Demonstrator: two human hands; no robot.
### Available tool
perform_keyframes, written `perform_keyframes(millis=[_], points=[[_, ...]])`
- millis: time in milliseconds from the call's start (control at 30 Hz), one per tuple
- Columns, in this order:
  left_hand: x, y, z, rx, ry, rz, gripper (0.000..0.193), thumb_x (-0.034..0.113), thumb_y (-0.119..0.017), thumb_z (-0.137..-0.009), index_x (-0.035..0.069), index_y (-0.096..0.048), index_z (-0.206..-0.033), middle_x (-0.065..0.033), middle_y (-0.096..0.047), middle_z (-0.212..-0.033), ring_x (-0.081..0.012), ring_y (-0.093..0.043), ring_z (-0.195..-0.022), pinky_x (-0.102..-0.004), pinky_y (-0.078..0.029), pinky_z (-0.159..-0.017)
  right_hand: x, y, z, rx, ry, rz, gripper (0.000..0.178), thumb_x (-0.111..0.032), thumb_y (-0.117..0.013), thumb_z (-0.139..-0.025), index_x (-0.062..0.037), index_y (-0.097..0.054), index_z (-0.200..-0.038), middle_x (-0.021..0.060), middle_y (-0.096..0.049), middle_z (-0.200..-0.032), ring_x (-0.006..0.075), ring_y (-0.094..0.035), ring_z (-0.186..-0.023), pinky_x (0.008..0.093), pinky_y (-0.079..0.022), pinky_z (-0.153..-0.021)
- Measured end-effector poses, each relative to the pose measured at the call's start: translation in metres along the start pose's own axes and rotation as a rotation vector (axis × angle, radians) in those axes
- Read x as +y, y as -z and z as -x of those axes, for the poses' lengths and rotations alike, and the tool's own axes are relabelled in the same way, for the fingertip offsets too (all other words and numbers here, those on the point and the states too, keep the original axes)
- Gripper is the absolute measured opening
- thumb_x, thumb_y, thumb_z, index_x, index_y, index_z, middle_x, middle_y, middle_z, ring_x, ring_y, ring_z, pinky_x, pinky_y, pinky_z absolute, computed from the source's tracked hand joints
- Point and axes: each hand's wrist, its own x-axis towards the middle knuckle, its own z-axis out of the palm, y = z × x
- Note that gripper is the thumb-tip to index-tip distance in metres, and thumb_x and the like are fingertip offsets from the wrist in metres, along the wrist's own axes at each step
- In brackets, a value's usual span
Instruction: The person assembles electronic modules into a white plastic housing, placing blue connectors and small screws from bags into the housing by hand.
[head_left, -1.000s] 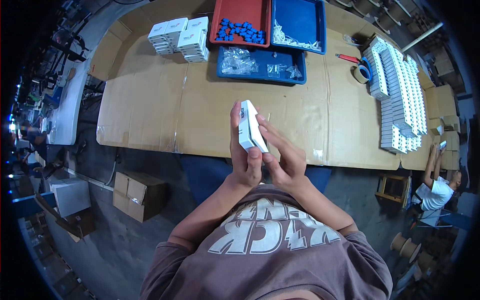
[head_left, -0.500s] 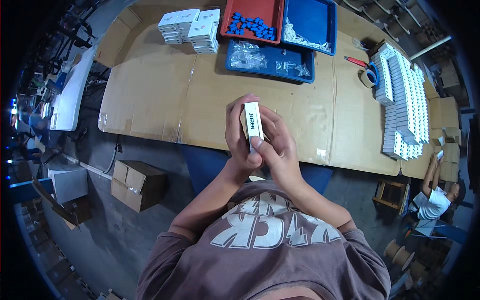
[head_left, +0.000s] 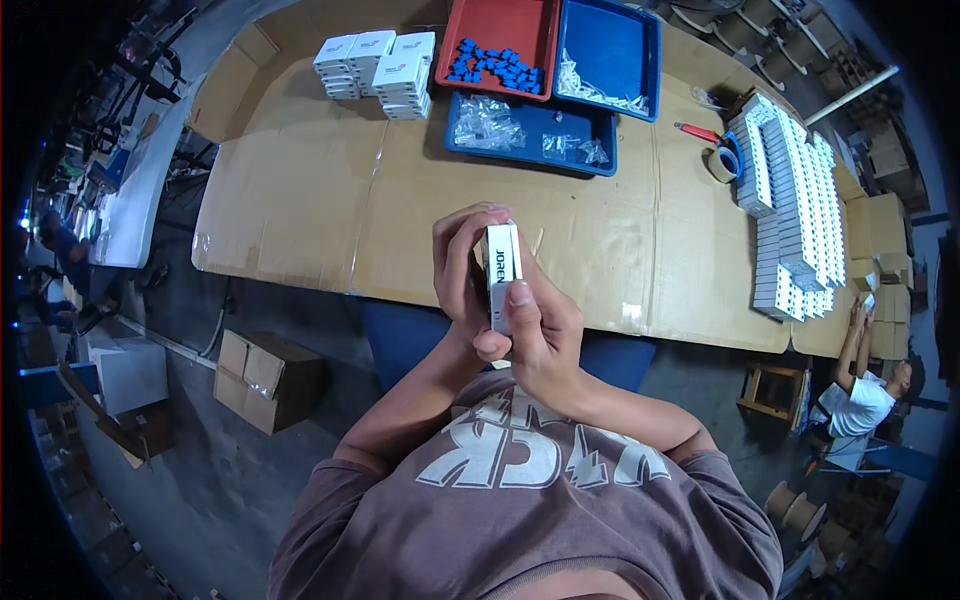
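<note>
A small white box (head_left: 502, 265) with dark print stands on edge between my hands, just above the near side of the cardboard-covered table (head_left: 440, 255). My left hand (head_left: 462, 275) is wrapped along its left side, fingers curled over the far end. My right hand (head_left: 548, 330) grips it from the right, its thumb pressed on the near part of the printed face. The box's underside and the right fingertips are hidden.
Stacked white boxes (head_left: 402, 75) stand at the far left. Behind the hands are a red tray (head_left: 500, 25) with blue clips, a blue tray (head_left: 612, 45) with white pieces, and another blue tray (head_left: 530, 160) with clear bags. Tape (head_left: 722, 165) lies beside long box rows (head_left: 800, 210); a person (head_left: 858, 405) works at right.
Both hands and the box have come slightly nearer my body. My left fingers have shifted left, and the right fingers now sit closer behind the box.
</note>
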Motion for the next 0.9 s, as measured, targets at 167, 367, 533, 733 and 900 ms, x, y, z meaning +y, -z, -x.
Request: perform_keyframes(millis=[167, 367, 533, 733, 900], points=[[-0.004, -0.005, -0.001, -0.001, -0.118, 0.042, 0.117, 0.095, -0.035, -0.082, -0.013, -0.06, -0.12, -0.0247, -0.059, -0.114, -0.0374, -0.064, -0.105, -0.0481, -0.053, -0.089, 0.002, -0.001, 0.004, 0.021, 0.091, 0.031, 0.055, -0.025, -0.04, -0.112, 0.0098, -0.038, -0.154, 0.025, -0.057, -0.145, 0.0244, -0.059, -0.126, 0.0342, -0.045, -0.105], [-0.005, -0.008, -0.003, 0.022, -0.179, 0.085, 0.114, 0.093, -0.035, -0.083, -0.013, -0.061, -0.116, -0.0254, -0.059, -0.114, -0.0385, -0.064, -0.105, -0.0498, -0.053, -0.09, -0.002, -0.006, 0.005, 0.065, 0.122, 0.097, 0.064, -0.04, -0.026, -0.113, 0.0098, -0.044, -0.15, 0.016, -0.064, -0.122, 0.0201, -0.062, -0.105, 0.032, -0.049, -0.09], [0.007, -0.007, -0.007, 0.062, -0.156, 0.043, 0.108, 0.088, -0.035, -0.087, -0.012, -0.061, -0.116, -0.0239, -0.059, -0.112, -0.0387, -0.065, -0.103, -0.0495, -0.055, -0.089, -0.003, -0.01, 0.0, 0.053, 0.229, 0.075, 0.068, -0.042, -0.025, -0.113, 0.0131, -0.04, -0.15, 0.0222, -0.057, -0.137, 0.0266, -0.058, -0.123, 0.0353, -0.045, -0.103], [0.018, -0.016, -0.003, 0.085, -0.212, -0.021, 0.05, 0.037, -0.068, -0.093, -0.01, -0.063, -0.112, -0.0215, -0.06, -0.113, -0.036, -0.068, -0.1, -0.047, -0.059, -0.087, -0.013, -0.005, 0.017, 0.097, 0.155, 0.067, 0.065, -0.038, -0.023, -0.113, 0.0139, -0.042, -0.149, 0.0212, -0.062, -0.129, 0.0252, -0.062, -0.117, 0.0343, -0.047, -0.1], [0.031, -0.015, -0.006, 0.102, -0.257, -0.023, 0.038, 0.022, -0.072, -0.091, -0.01, -0.063, -0.111, -0.0201, -0.059, -0.111, -0.0365, -0.069, -0.099, -0.0492, -0.06, -0.085, -0.022, -0.006, 0.022, 0.078, 0.215, 0.003, 0.068, -0.039, -0.023, -0.112, 0.0148, -0.04, -0.149, 0.0198, -0.062, -0.13, 0.0234, -0.061, -0.117, 0.0338, -0.047, -0.1]])
